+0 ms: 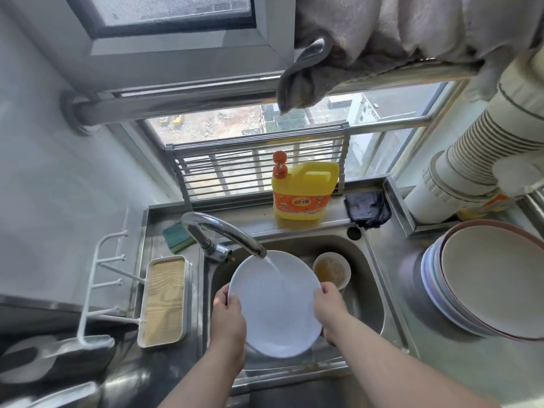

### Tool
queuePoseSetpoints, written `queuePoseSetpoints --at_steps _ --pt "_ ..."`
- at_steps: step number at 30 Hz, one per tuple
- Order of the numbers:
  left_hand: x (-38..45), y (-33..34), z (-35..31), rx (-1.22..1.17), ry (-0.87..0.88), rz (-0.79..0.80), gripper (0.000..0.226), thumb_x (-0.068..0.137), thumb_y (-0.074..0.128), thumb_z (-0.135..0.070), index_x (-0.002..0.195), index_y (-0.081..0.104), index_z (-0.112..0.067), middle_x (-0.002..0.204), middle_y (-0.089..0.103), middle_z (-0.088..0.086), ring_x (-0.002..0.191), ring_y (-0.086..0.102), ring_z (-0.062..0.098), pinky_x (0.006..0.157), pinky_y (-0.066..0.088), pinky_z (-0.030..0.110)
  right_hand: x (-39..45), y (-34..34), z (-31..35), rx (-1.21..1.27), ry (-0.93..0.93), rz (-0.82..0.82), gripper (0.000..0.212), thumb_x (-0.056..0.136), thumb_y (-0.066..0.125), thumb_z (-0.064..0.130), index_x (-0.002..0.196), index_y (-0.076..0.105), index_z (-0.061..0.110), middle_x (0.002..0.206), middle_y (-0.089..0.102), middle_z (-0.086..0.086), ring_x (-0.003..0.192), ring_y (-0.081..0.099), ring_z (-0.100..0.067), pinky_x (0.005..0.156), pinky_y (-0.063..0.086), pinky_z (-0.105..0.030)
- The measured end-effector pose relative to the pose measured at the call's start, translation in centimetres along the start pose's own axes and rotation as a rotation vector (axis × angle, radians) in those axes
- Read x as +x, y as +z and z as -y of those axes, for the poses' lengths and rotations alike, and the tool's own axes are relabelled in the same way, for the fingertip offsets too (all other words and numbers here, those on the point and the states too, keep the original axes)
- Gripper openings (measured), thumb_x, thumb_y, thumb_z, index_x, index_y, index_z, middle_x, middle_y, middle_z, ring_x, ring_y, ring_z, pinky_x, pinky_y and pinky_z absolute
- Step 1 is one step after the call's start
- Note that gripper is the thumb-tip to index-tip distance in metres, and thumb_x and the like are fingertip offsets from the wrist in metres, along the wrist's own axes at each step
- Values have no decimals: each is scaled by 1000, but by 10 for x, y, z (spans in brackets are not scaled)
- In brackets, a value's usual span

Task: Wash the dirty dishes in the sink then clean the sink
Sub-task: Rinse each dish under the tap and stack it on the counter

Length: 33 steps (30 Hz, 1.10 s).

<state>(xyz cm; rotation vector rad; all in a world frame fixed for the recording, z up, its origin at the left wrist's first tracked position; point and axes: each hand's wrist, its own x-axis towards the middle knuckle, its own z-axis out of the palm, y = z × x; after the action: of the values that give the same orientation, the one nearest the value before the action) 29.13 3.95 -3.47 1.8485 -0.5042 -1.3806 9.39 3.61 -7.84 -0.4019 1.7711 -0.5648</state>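
Observation:
Over the steel sink [372,278] I hold a white plate [275,304], tilted under the running tap [223,231]. Water falls from the spout onto the plate's upper part. My left hand [228,316] grips the plate's left rim. My right hand [329,307] grips its right rim. A dirty bowl [332,270] with brownish residue sits in the sink behind the plate, at the right.
A yellow detergent bottle [303,189] and a dark cloth [368,207] stand on the ledge behind the sink. A green sponge [176,237] lies left of the tap. Stacked plates [488,278] sit on the right counter. A white tray [164,298] lies left.

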Motion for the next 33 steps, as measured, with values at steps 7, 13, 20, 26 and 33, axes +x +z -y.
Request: queuePoseSetpoints --at_steps 7,13,20,26,33 --pt "-8 30 33 -201 -338 82 45 97 52 7 117 68 -31 104 81 2 94 76 36 72 63 53 -12 -53 24 -25 -266 -87 20 106 47 36 97 63 32 94 73 1 87 66 -21 72 52 -38" --pt "-23 75 39 -172 -557 184 28 104 48 -1 117 72 -2 98 79 20 83 78 39 73 65 56 -14 -108 49 -155 -262 -73 24 88 49 24 100 69 18 92 69 -1 82 63 -26 69 54 -38" --pt "-47 92 54 201 -755 350 42 106 40 -9 75 67 -1 51 57 5 26 41 9 25 33 15 -24 -128 69 76 -99 82 45 75 68 38 110 58 11 110 63 -14 86 68 -29 62 63 -35" --pt "-72 130 52 499 -476 192 23 101 42 -14 87 59 -9 64 52 9 36 38 13 41 27 11 -41 -169 71 -95 -303 155 31 82 53 39 108 62 23 103 67 -6 87 67 -24 75 63 -44" --pt "-93 223 31 387 77 231 22 101 38 -26 98 54 -12 83 56 13 60 45 22 43 34 27 -33 -323 48 -600 -667 -226 29 109 40 28 123 65 32 93 71 2 87 64 -23 79 52 -41"
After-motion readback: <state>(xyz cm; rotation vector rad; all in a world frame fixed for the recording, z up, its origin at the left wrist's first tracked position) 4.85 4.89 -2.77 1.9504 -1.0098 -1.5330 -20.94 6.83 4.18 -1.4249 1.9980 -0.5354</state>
